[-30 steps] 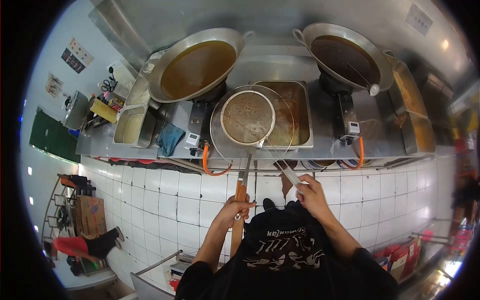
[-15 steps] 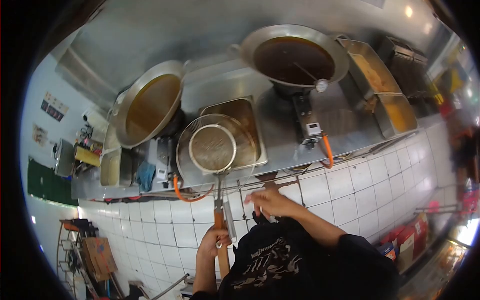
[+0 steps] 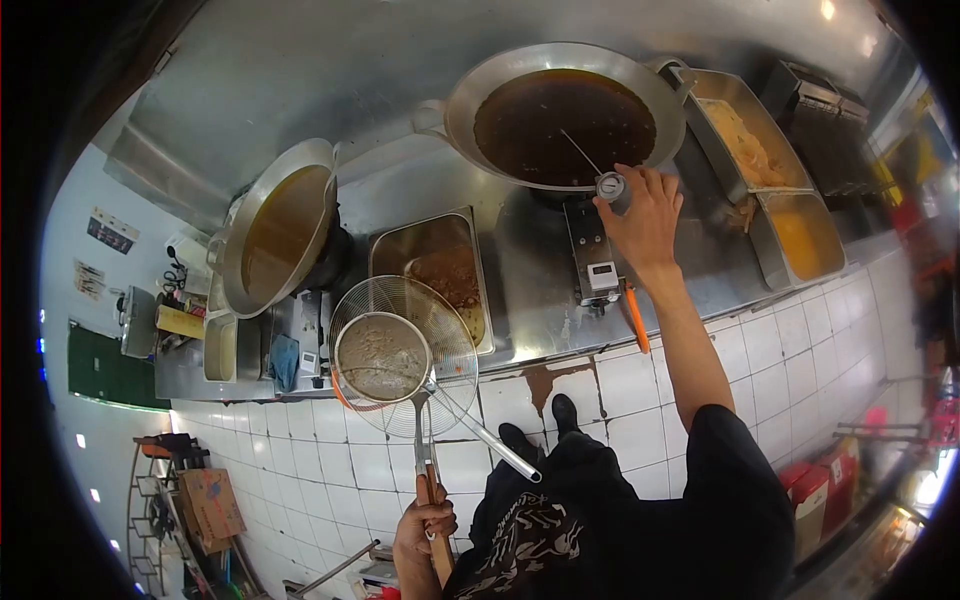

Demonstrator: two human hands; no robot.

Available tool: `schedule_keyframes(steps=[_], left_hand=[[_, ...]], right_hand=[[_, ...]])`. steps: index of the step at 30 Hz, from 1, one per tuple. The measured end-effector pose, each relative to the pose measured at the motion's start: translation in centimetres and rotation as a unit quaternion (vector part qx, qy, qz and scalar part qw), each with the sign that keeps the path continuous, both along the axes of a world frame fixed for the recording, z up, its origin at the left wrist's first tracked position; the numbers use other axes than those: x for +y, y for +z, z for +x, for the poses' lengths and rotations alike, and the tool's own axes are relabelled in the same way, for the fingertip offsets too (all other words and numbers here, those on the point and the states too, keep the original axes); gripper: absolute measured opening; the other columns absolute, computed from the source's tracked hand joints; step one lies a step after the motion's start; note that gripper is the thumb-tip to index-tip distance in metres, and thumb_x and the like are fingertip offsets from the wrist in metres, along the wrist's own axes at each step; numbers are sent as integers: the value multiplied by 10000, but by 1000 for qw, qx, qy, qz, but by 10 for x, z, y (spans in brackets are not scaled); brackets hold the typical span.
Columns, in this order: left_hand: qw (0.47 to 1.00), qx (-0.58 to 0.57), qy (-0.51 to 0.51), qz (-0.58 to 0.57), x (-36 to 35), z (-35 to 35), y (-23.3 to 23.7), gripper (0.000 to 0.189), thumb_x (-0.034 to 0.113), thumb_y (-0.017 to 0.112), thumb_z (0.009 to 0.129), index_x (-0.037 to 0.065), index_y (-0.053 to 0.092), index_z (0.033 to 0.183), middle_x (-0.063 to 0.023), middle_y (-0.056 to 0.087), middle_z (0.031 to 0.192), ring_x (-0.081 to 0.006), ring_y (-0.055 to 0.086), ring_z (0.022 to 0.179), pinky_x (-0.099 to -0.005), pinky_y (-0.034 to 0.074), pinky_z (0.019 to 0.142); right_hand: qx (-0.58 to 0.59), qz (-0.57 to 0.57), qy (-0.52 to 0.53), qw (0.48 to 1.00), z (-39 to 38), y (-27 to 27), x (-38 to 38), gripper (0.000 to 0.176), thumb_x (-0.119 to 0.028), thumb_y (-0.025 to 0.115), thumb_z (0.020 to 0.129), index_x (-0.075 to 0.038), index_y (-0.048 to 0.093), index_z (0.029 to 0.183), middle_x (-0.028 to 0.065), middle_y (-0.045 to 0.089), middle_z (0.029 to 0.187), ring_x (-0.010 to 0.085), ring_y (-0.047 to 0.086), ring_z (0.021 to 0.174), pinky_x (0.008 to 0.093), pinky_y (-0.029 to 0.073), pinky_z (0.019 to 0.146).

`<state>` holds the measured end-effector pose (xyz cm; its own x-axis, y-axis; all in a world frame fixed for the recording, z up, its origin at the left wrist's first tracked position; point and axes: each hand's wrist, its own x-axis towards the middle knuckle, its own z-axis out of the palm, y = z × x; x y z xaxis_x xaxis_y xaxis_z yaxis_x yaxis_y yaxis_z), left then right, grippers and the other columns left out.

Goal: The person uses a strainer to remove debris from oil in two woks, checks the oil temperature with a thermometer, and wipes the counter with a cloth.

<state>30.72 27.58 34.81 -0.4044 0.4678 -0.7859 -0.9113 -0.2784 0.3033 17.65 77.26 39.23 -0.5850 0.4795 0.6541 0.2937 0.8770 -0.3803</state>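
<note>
The wire skimmer (image 3: 458, 345) is open metal mesh; the fine strainer (image 3: 382, 358) lying over it is closely woven metal with a smooth rim and a rough, coated-looking face. The wooden handle (image 3: 441, 556) appears smooth and matt, joined to a flat metal shank (image 3: 423, 440). A second handle (image 3: 505, 455) is polished bright metal. The thermometer (image 3: 609, 185) has a metal stem and a shiny rim. The right wok (image 3: 460, 120) and left wok (image 3: 236, 250) are metal, satin to dull. The counter (image 3: 530, 300) is glossy sheet metal, smeared in places. The floor tiles (image 3: 640, 450) are glazed, with dirty joints. The rag (image 3: 284, 362) is matt, creased cloth; the carton (image 3: 213, 505) is matt cardboard.
</note>
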Motion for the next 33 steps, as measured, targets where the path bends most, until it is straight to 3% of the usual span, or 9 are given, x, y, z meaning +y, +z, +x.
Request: schedule_keyframes(steps=[10,14,16,20,23,25,26,28,33], left_hand=[[999,5,32,28,19,7,-18,181,-48,539,768,106,462,822,37,352,535,-66,289,381,-241,250,431],[999,3,10,35,18,4,-22,214,-29,575,772,119,432,833,45,337,529,-61,307,389,-238,244,431],[999,26,-15,43,22,-2,-13,210,-9,590,783,121,433,831,47,337,523,-56,302,384,-229,240,426],[999,4,-13,47,18,-4,-16,214,-27,589,788,110,431,830,49,347,517,-45,304,367,-219,246,417],[997,4,-8,74,17,-8,-16,219,-30,594,788,110,431,830,49,344,509,-50,308,365,-222,251,418],[998,16,-12,58,15,-9,-12,228,-26,597,782,118,425,822,43,341,504,-56,291,366,-228,249,416],[997,19,-29,70,15,-10,-11,228,-26,597,782,118,425,822,43,341,504,-56,291,366,-228,249,416],[999,-5,2,41,12,-10,-10,234,-35,586,775,122,418,814,40,346,506,-59,287,371,-231,244,415],[998,-21,-10,61,8,-18,-10,201,-50,571,772,105,463,842,33,373,514,-64,301,373,-234,249,412]], right_hand=[[-42,61,-2,997,-7,-2,8,463,-221,766,658,-101,632,1085,59,560,1074,265,465,1043,391,340,857],[73,78,46,993,-2,6,-14,429,-250,765,689,-91,635,1065,120,570,1016,293,483,1004,424,369,859],[21,-56,147,987,23,2,-51,417,-299,749,739,-55,626,1054,127,600,894,260,547,858,383,435,770],[-273,-369,314,831,74,-66,-101,461,-416,624,865,11,602,1034,102,628,734,154,594,684,296,462,621],[-337,-417,270,800,86,-59,-133,357,-351,573,916,4,601,948,48,602,705,110,554,657,255,427,589],[-302,-565,306,705,87,-49,-141,325,-320,634,882,-5,600,956,70,609,753,124,558,707,269,433,637],[-292,-560,293,718,83,-45,-136,325,-320,634,882,-5,600,956,70,609,753,124,558,707,269,433,637],[-39,-262,222,938,71,-31,-110,417,-283,731,787,-29,595,1089,94,605,844,189,549,742,334,446,701],[71,8,52,996,22,28,-28,478,-205,777,684,-57,599,1102,103,571,1044,301,475,981,395,377,846]])
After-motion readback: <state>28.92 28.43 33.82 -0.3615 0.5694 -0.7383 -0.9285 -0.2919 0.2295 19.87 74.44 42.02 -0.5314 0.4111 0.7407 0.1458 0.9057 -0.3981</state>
